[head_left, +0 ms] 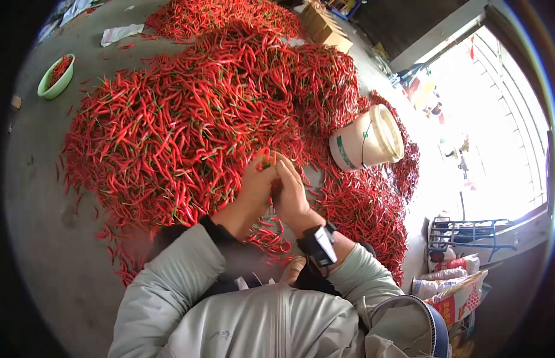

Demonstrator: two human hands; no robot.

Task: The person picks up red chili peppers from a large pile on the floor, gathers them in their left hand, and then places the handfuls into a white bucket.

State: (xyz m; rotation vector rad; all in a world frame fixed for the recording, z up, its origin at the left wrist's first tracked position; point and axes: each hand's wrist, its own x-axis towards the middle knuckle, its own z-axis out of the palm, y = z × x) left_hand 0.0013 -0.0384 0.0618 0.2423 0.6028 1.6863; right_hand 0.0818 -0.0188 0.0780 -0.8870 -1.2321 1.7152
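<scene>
Both my hands meet in front of me, low over a big heap of red chili peppers. My left hand is closed, its thumb and fingers pressed against those of the other hand. Alongside it, my right hand is also closed, with its fingers bent inward. A bit of red chili pepper shows between the fingertips; how each hand grips it is partly hidden. More loose peppers lie below, between my wrists.
A white bucket lies tilted on the peppers to the right. Far left stands a green basin holding peppers. Cardboard boxes are at the back. Near the bright doorway are a blue metal rack and printed sacks.
</scene>
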